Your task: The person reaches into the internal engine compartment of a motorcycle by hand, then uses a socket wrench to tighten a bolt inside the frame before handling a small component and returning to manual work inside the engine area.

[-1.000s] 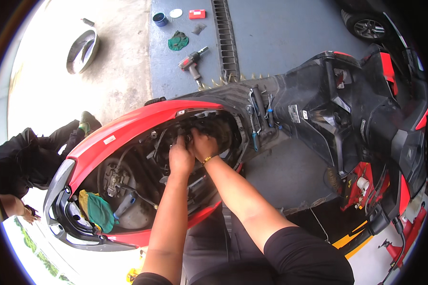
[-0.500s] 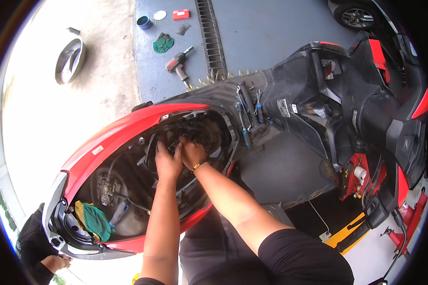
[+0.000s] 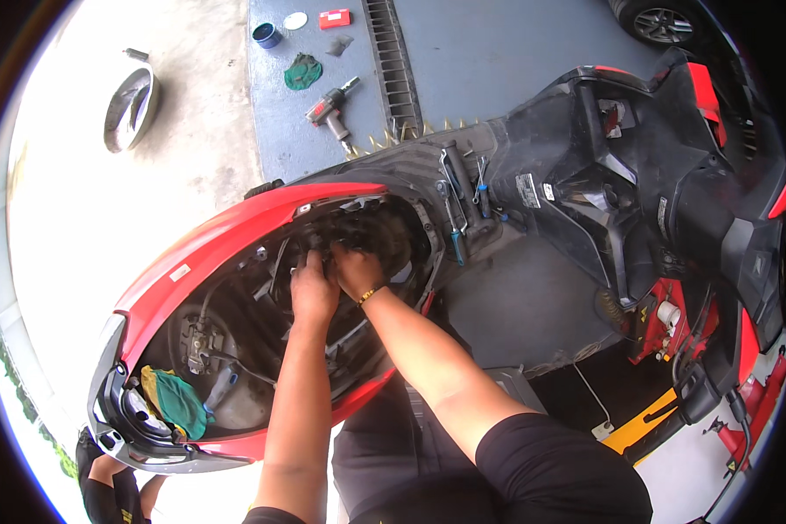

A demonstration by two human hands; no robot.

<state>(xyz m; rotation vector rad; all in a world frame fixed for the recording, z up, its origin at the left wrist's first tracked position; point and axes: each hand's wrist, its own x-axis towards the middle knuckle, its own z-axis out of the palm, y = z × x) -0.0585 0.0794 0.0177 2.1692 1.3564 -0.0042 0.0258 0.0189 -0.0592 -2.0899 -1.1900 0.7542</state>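
A red scooter (image 3: 236, 231) stands with its seat removed, showing the open body cavity. Both my hands reach into the front part of that cavity. My left hand (image 3: 313, 288) and my right hand (image 3: 356, 269) are side by side, fingers closed around a dark part (image 3: 349, 231) among wires and hoses. What exactly each hand grips is hidden by the fingers. A gold band sits on my right wrist. Screwdrivers (image 3: 454, 205) lie on the black footboard just right of the hands.
A green and yellow rag (image 3: 176, 402) lies in the scooter's rear. On the floor behind are a power drill (image 3: 330, 106), a green cloth (image 3: 302, 72), a blue cup (image 3: 267, 35), a red box (image 3: 334, 17) and a metal ring (image 3: 131, 106). Another person's arm (image 3: 109, 485) shows at lower left.
The view has shifted, so the scooter sits lower right in frame. The other person at the left has dropped toward the lower edge. My hands stay at the same dark part.
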